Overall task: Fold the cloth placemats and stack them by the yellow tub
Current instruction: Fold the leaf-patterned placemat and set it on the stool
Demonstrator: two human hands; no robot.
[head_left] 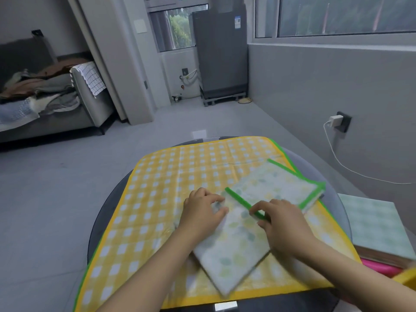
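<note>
A pale leaf-print placemat with green trim [234, 251] lies partly folded on a large yellow checked placemat [171, 183] spread over the round dark table [99, 230]. My left hand [202, 212] presses on the folded mat's left edge. My right hand [279, 221] pinches its green-trimmed edge near the middle. Its far part [276, 183] points toward the table's right rim. A yellow tub's corner [407, 276] shows at the lower right edge of the view.
A green checked pad on a stack [378, 226] sits right of the table, with something pink [380, 267] below it. A charger and white cable [335, 120] hang on the right wall. A sofa with clothes [45, 97] and a grey fridge [220, 52] stand farther off.
</note>
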